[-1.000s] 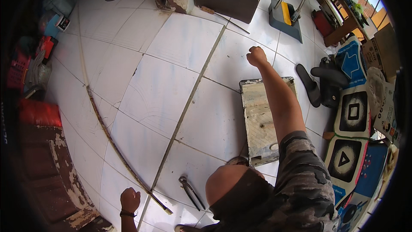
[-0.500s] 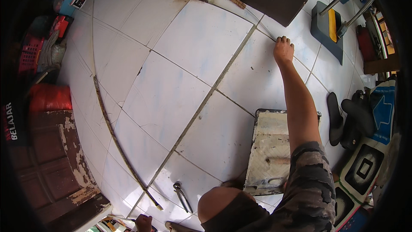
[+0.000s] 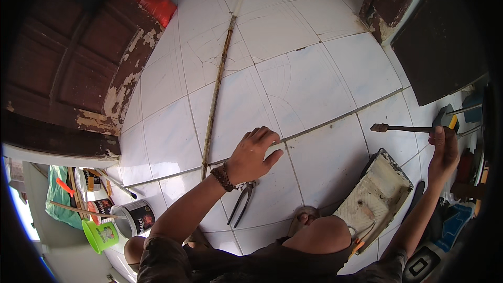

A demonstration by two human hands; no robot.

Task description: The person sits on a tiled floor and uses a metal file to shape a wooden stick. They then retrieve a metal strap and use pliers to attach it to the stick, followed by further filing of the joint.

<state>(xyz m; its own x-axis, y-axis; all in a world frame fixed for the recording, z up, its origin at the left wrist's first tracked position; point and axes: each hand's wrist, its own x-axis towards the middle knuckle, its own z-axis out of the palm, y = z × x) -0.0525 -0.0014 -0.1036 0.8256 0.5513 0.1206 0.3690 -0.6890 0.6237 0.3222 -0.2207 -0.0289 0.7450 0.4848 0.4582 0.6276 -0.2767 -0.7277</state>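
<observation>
My right hand (image 3: 444, 152) is closed on a thin dark rod (image 3: 406, 128) with a brownish, block-like end, held out to the left above the tiles. My left hand (image 3: 255, 152) reaches over the floor with thumb and fingers apart, holding nothing. Below its wrist lie metal pincers (image 3: 243, 203), handles toward me. A long, stained brown pole (image 3: 218, 81) runs away across the tiles, its near end beside my left forearm. Next to my right knee stands a paint-smeared tray (image 3: 385, 188). An orange-handled thing (image 3: 358, 246) is at its near edge, too partly hidden to name.
Left of me are a green bucket (image 3: 99, 237), an open paint can (image 3: 137, 217) and sticks. A peeling brown door (image 3: 68, 73) stands at the left, a dark panel (image 3: 440, 42) at the far right. Sandals and a dustpan (image 3: 445, 115) lie along the right side.
My right hand has lifted the rod from the floor and drawn it back nearer me. My left hand has come forward from the lower edge. The view has turned toward the left.
</observation>
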